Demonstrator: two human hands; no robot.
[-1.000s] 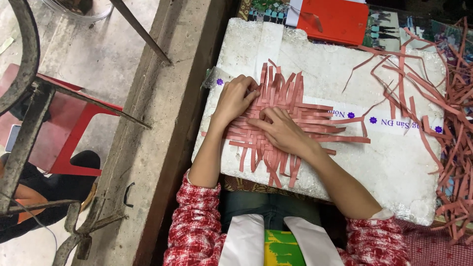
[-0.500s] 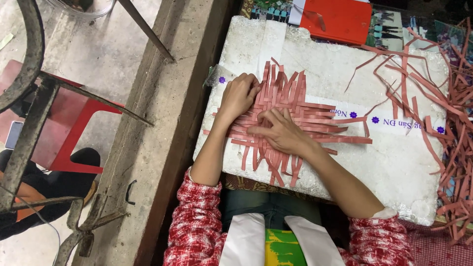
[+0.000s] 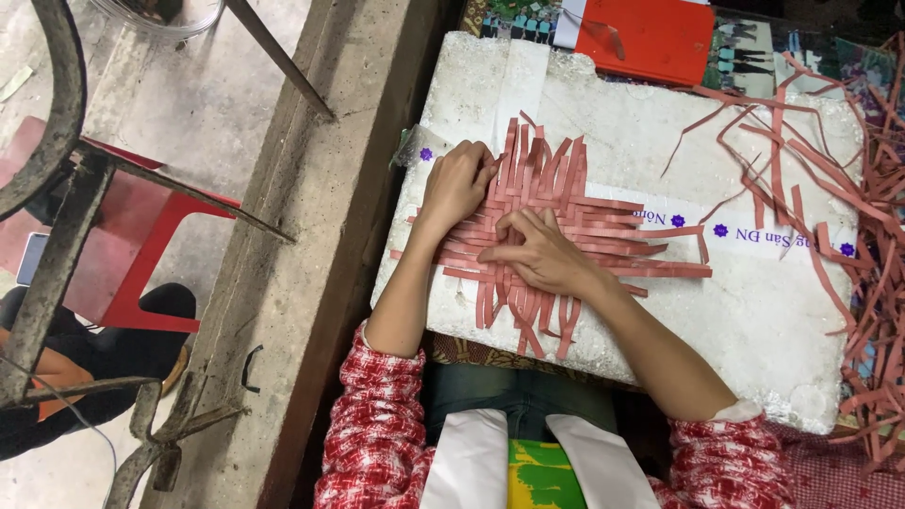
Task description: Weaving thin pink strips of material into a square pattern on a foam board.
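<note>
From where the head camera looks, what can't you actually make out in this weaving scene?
- Woven mat of flat pink strips: its middle lies under the right hand, and its left edge under the left hand.
- Left-hand fingers: curled onto the strips, so whether they pinch one is unclear.
- Pile of loose pink strips: cut off by the right edge.
- Red flat box: cut off by the top edge.
- White foam slab: its near edge is hidden by the arms.

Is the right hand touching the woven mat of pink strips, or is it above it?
Touching. The head view shows the right hand lying flat on the woven mat of pink strips, fingers pressed onto the strips with no gap visible.
</note>
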